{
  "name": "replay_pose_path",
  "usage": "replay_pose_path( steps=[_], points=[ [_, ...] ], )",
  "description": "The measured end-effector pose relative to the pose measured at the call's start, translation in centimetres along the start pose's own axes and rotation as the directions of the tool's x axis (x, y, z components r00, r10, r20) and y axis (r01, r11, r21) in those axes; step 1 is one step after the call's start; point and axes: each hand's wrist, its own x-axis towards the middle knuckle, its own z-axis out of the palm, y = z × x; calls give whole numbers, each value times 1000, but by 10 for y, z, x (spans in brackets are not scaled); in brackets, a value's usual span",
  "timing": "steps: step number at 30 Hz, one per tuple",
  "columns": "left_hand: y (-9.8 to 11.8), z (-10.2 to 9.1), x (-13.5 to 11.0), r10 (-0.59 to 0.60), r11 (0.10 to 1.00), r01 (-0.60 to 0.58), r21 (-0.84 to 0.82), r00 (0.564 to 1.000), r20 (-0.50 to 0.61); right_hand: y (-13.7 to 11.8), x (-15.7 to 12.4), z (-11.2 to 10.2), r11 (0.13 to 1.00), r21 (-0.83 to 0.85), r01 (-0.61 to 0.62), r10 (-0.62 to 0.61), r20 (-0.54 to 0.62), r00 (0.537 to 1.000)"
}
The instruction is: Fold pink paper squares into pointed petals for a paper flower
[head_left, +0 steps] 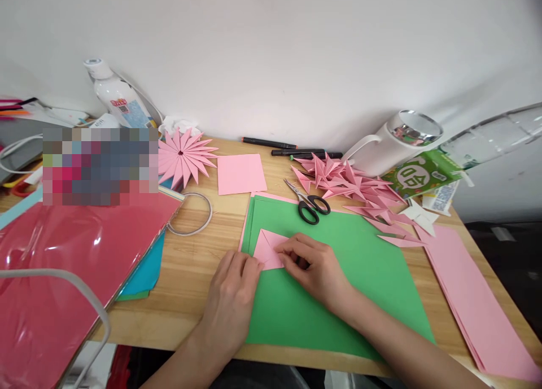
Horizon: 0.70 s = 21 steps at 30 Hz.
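Note:
A small pink paper piece [268, 248], partly folded into a triangle shape, lies on a large green sheet [339, 282] on the wooden desk. My left hand [234, 290] rests at its left edge, fingers curled and pressing down on the fold. My right hand [313, 267] presses the paper's right side with bent, pinching fingers. Both hands touch the pink piece.
Black-handled scissors [310, 204] lie on the green sheet's top edge. A pile of folded pink points [351, 186], a pink paper flower [183, 154], a pink square [240, 173], markers [296, 149], a white mug [393, 143], pink sheets [470, 287] at right, a red bag [71, 259] at left.

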Motion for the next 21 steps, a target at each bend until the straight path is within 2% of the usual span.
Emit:
replay_pose_path(
  steps=[4,11,21],
  points=[
    [-2,-3,1,15,998,-20,56,997,80,-1,-1,0,999,-36,8,-7,13,1000],
    [-6,-12,10,121,978,-151,146,973,195,-2,-2,-2,998,-66,13,-10,44,999],
    [-3,-12,15,116,945,-188,267,958,262,-3,-1,-2,996,-78,38,-37,15,999]
  ],
)
